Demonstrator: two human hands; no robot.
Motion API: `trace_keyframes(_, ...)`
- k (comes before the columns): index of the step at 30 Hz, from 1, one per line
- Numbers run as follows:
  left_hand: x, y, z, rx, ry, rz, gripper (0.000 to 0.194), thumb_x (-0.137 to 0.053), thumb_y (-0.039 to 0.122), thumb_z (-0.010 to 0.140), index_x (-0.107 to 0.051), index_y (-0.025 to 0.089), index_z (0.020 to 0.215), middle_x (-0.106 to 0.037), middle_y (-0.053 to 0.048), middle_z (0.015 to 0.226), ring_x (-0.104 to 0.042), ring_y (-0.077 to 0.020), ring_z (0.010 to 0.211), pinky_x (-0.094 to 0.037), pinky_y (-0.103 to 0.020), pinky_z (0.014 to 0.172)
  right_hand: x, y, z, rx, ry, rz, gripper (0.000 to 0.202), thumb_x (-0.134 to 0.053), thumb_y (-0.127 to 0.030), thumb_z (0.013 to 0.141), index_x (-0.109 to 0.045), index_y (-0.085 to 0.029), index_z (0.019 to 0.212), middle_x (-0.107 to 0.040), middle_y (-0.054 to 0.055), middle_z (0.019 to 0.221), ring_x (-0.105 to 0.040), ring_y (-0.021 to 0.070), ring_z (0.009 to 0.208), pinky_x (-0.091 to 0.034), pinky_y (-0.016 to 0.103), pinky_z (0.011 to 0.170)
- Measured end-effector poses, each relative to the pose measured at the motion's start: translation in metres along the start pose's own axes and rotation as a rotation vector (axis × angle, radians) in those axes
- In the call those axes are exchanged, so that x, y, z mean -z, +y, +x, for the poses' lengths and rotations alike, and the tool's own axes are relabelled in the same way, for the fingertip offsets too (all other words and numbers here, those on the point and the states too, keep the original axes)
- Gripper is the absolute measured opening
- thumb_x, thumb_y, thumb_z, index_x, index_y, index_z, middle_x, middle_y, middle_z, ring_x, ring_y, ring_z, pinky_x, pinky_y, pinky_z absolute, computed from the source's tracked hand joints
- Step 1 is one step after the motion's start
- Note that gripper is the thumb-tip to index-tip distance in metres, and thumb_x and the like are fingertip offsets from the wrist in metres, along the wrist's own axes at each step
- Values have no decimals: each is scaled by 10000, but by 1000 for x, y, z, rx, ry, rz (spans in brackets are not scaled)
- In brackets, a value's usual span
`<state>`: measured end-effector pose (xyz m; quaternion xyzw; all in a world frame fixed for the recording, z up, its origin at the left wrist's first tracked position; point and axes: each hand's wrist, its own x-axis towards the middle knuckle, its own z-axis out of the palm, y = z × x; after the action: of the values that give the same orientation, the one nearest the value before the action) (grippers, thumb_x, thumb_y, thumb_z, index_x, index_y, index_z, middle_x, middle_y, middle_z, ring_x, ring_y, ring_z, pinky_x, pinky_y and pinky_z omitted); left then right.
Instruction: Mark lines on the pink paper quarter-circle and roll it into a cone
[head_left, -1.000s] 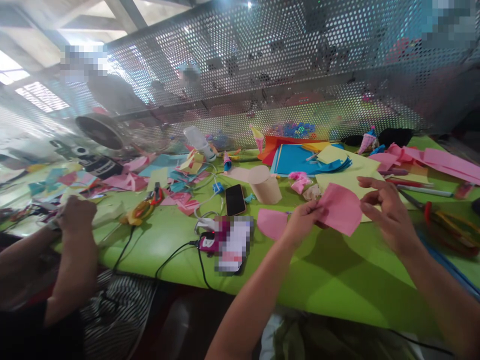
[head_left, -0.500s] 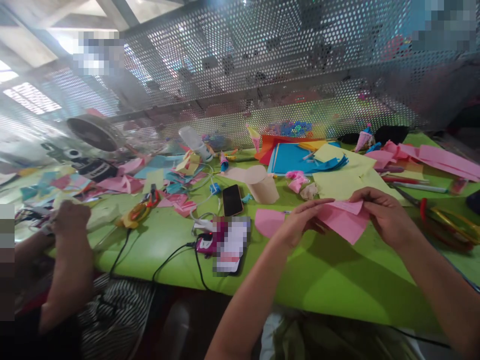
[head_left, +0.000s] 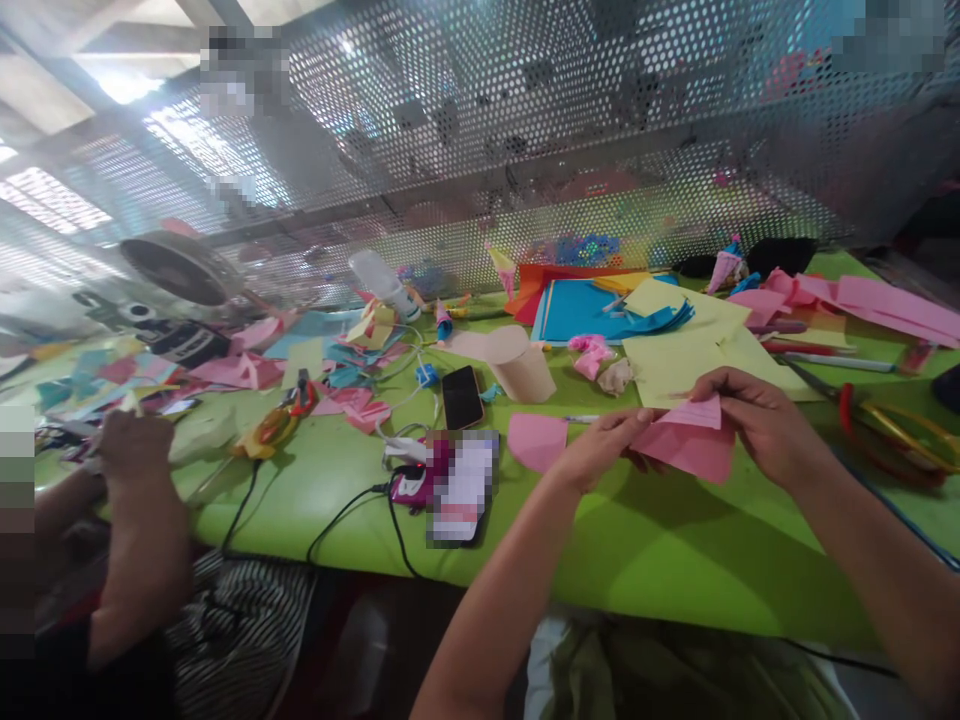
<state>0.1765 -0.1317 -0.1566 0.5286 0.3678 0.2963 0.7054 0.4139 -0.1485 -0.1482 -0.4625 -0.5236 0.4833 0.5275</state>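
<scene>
Between my two hands, above the green table, is a piece of pink paper (head_left: pixel 691 449) with its upper edge folded over. My left hand (head_left: pixel 606 446) pinches the paper's left end. At the upper right corner, my right hand (head_left: pixel 754 420) grips it between thumb and fingers. A pink paper piece with a rounded edge (head_left: pixel 537 442) lies on the table beside my left wrist. Behind my hands are yellow paper sheets (head_left: pixel 679 362) and a crumpled pink paper piece (head_left: pixel 589 354).
Orange-handled scissors (head_left: pixel 892 440) lie on the right, near several pens (head_left: pixel 840 362). A paper cup-like roll (head_left: pixel 519 365), a black phone (head_left: pixel 462 398) and a power strip with cables (head_left: pixel 411 490) stand left of me. Farther left, a co-worker's hand (head_left: pixel 133 445) works near a yellow glue gun (head_left: pixel 266 432).
The pink paper has tilted, its folded upper flap now showing more at the right, and my hands have shifted slightly. The camera view has turned a little.
</scene>
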Motion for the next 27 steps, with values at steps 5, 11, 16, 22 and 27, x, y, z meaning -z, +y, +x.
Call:
trace_keyframes(5,-4,2,1,-42,2,-4,693,-800,761,777,-810,176,1148,-753,-130,1253,-645,-261,1204,-479,-330,1008,-3,2,0,-4,-11,-38,79,-725,-329,870,-761,-260,881,-707,13,917,-618,185,849,-471,299,707)
trace_keyframes(11,-6,1,5,-51,59,-61,571,-876,640,765,-773,146,1033,-713,-56,964,-604,-152,856,-431,-257,747,-8,-2,-2,43,-3,-54,337,-720,-451,943,-749,-340,1260,-751,28,1098,-675,211,966,-556,332,794)
trace_keyframes(16,-5,-1,12,-64,235,-274,602,-921,631,687,-704,164,998,-631,-12,868,-550,-112,699,-423,-239,570,-7,-12,-6,382,15,-389,434,-672,-327,989,-640,-417,1412,-635,32,1457,-634,273,1278,-530,483,1093)
trace_keyframes(22,-7,-1,14,-102,248,-306,513,-867,571,767,-646,186,1023,-601,25,814,-515,-79,595,-404,-221,505,-14,-11,-7,699,-60,-817,208,-693,-237,964,-776,-351,1117,-592,63,1519,-574,348,1363,-538,547,1041)
trace_keyframes(27,-9,-4,13,-106,194,-225,499,-835,584,804,-636,179,1016,-584,31,765,-511,-80,559,-383,-226,494,-13,-8,-5,698,1,-808,67,-730,-312,963,-773,-339,1008,-689,73,1361,-634,354,1249,-511,573,1019)
